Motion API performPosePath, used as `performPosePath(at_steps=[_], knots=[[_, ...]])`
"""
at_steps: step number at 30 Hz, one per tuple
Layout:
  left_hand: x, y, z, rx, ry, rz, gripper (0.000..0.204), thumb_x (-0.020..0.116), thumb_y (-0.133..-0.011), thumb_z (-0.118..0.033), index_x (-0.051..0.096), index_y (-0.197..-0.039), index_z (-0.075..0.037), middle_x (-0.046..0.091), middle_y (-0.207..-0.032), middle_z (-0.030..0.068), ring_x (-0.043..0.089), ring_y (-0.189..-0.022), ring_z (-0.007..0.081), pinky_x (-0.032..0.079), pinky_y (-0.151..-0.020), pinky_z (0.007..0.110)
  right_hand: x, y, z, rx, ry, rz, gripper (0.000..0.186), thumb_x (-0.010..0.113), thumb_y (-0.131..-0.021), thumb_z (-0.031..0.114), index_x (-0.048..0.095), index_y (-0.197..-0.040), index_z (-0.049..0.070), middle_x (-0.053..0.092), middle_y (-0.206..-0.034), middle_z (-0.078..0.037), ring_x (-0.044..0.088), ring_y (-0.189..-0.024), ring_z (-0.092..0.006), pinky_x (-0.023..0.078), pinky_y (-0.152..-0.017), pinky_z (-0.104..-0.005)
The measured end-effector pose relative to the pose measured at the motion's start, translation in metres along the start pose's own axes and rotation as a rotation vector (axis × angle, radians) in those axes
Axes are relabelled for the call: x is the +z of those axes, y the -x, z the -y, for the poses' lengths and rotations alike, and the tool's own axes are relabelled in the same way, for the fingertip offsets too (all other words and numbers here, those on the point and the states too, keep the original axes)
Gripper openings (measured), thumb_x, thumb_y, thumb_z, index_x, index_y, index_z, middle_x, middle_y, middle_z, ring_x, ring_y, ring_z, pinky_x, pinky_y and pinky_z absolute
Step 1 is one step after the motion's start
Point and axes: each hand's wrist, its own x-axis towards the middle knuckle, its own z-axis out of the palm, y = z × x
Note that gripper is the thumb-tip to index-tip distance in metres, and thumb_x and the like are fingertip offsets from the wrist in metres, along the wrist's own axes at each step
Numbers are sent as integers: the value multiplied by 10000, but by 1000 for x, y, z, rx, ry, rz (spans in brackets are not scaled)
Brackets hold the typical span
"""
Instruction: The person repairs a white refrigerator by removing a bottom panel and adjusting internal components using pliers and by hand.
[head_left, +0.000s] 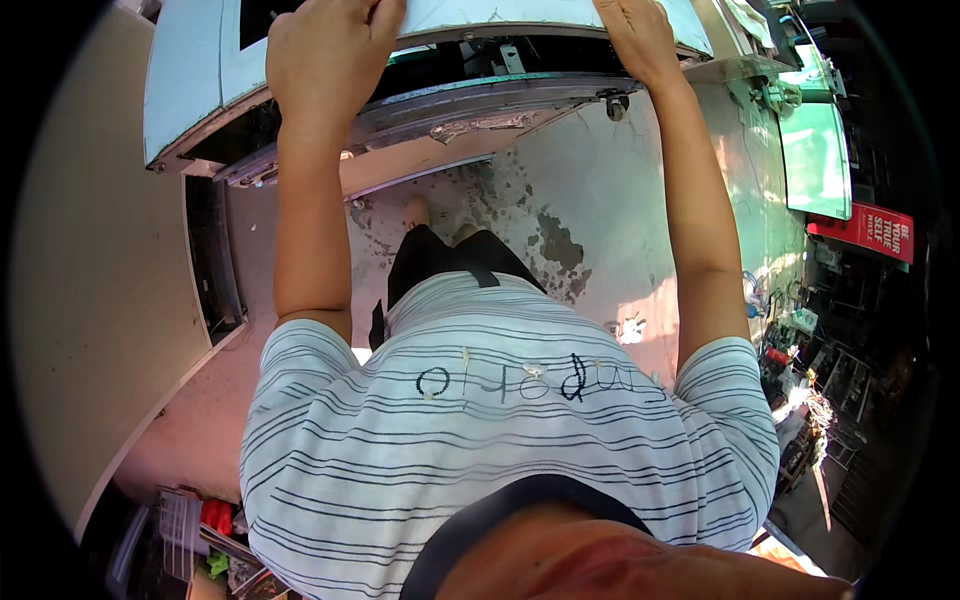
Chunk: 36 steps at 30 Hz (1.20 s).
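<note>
A pale white workbench top [195, 75] on a metal frame crosses the upper edge of the head view. My left hand [325, 60] rests on its left part, looking closed with the thumb bent in. Whatever those fingers may hold is out of sight past the picture's edge. Farther right, my right hand [638, 40] lies over the bench's front edge, and most of its fingers are cut off by the frame. Between the hands, a dark gap under the top shows metal parts [510, 58]. Both arms are stretched forward.
A metal rail [490, 95] runs below the bench front, with a small round fitting [617, 105]. At left stands a large beige panel [110, 250]. A greenish glass-like panel [815, 155] and a red sign [868, 232] are at right. Clutter [200, 530] lies at lower left.
</note>
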Motion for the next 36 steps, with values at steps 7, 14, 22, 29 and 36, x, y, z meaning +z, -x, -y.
performPosePath(at_steps=[7, 14, 22, 29, 36], knots=[[14, 0, 23, -135, 32, 14, 477, 539, -964, -577, 767, -1128, -191, 749, -910, 75, 708, -885, 279, 521, -808, 364, -43, 106, -43, 234, -186, -488, 316, 467, -1005, 230, 610, -1217, 45, 636, -1170, -173, 576, -1147, -357, 431, -995, -420], [14, -26, 27, -40, 63, 90, 522, 613, -967, -491, 669, -1296, -90, 710, -1184, 111, 685, -1026, 243, 555, -841, 375, 76, 601, -17, 1585, -354, 394, 478, 470, -1001, 430, 637, -1231, 45, 665, -1204, -197, 632, -1110, -381, 485, -959, -449], [88, 13, -173, 525, 343, -245, 350, 760, -904, -295, 690, -1149, -55, 658, -1114, 82, 676, -940, 206, 612, -768, 340, -4, 958, 306, 2895, -876, 167, 339, 585, -960, 373, 742, -1026, 79, 738, -948, -133, 694, -823, -199, 547, -769, -429], [199, 122, -385, 1112, 294, 476, 301, 621, -988, -396, 699, -1116, -135, 650, -1269, 70, 641, -1105, 264, 512, -882, 441, 0, 967, 251, 2537, -333, -132, 266, 647, -923, 298, 723, -899, 44, 730, -729, -78, 662, -606, -141, 525, -647, -289], [307, 190, -465, 942, 38, 1422, 506, 610, -982, -406, 525, -1396, -127, 607, -1330, 164, 583, -1235, 321, 458, -1002, 491, -114, 943, 155, 2433, -30, -546, 222, 524, -939, 78, 712, -1050, 39, 751, -908, -143, 741, -901, -221, 552, -857, -344]])
